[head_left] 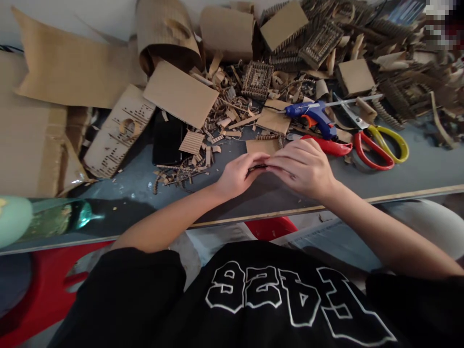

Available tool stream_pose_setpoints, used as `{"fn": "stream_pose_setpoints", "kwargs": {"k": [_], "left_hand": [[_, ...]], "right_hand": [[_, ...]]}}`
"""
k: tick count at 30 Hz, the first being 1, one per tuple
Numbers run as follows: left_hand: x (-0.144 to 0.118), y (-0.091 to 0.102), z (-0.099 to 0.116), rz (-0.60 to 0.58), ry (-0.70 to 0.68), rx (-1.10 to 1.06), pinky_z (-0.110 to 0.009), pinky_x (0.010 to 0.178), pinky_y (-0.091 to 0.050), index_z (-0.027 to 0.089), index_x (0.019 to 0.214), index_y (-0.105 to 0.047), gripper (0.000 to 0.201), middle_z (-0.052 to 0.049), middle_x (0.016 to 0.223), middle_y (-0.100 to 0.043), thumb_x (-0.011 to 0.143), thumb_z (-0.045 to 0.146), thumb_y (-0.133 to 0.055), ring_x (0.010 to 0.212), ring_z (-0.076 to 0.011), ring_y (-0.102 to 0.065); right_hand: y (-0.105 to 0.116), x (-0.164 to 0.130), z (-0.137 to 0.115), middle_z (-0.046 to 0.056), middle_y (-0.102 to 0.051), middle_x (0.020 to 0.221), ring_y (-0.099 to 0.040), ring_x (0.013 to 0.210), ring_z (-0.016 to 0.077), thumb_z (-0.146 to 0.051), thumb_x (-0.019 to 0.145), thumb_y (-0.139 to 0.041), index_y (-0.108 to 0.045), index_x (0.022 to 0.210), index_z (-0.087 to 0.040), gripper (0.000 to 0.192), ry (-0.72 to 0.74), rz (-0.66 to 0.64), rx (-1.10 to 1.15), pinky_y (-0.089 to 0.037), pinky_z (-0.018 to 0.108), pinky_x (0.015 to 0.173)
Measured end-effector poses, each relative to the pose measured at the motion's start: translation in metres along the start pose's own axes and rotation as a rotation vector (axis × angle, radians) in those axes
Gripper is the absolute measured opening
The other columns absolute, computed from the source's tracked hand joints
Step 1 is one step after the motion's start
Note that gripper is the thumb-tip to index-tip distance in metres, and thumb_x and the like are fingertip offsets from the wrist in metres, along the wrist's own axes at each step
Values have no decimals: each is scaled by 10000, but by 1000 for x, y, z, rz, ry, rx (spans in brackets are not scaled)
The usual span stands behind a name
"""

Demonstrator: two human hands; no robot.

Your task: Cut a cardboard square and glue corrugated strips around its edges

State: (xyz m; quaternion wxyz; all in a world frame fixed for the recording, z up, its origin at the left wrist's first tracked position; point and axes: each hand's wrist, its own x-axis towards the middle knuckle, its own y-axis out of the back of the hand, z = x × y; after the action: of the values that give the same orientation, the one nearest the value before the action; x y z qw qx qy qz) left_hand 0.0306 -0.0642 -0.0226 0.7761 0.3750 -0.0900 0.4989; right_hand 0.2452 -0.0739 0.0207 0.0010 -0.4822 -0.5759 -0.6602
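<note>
My left hand (239,175) and my right hand (303,166) meet above the front part of the grey table. Both are closed on a small, thin, dark piece (258,167), mostly hidden by the fingers; it looks like a strip of corrugated cardboard. Just behind my hands lies a flat cardboard piece (263,146). Close to my right hand is a red-handled tool (331,146), partly covered by that hand. A blue glue gun (314,115) with a glue stick in it rests behind. Scissors (373,145) with one red and one yellow handle lie further right.
Cardboard scraps (232,113) cover the middle. A black phone (167,140) lies left, partly under a cardboard sheet (181,92). Large rolled cardboard pieces (226,31) stand at the back. A transparent bottle (54,220) lies at the near left. The table's front edge (253,214) runs below my hands.
</note>
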Motion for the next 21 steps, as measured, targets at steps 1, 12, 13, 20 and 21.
{"fn": "stream_pose_setpoints", "kwargs": {"k": [1, 12, 13, 20, 21], "left_hand": [[0, 0, 1, 9, -5, 23, -217, 945, -620, 154, 1211, -587, 218, -90, 1143, -753, 1000, 205, -585, 1035, -143, -761], [7, 7, -3, 10, -107, 180, -240, 821, -602, 177, 1161, -709, 278, -55, 985, -784, 951, 356, -673, 872, -124, -730], [9, 8, -4, 23, -137, 181, -249, 799, -598, 178, 1113, -730, 235, -49, 942, -787, 956, 341, -667, 842, -126, -724], [13, 16, -20, 246, -47, 343, -337, 908, -571, 206, 1133, -738, 250, -36, 973, -785, 1030, 283, -524, 960, -156, -694], [12, 17, -21, 259, -35, 391, -381, 993, -549, 215, 1212, -708, 292, -53, 1079, -772, 1041, 301, -487, 1082, -183, -671]], "right_hand": [[-2, -1, -2, -6, -747, 924, -610, 881, 163, -321, 966, -624, -741, 981, -256, 135, -6, -8, -12, -417, 337, 751], [-3, -6, 6, 12, -754, 900, -656, 856, 165, -253, 975, -592, -722, 897, -207, 158, -134, -6, 23, -466, 333, 780], [-2, -5, 8, 21, -750, 886, -660, 850, 167, -249, 970, -598, -718, 896, -197, 150, -151, 11, 55, -478, 327, 781], [9, -12, 21, 37, -743, 872, -663, 861, 200, -320, 963, -601, -726, 880, -209, 186, -268, -9, 14, -493, 355, 811], [10, -16, 22, 37, -741, 863, -660, 870, 207, -328, 963, -600, -728, 880, -215, 190, -276, -29, -7, -486, 362, 809]]}}
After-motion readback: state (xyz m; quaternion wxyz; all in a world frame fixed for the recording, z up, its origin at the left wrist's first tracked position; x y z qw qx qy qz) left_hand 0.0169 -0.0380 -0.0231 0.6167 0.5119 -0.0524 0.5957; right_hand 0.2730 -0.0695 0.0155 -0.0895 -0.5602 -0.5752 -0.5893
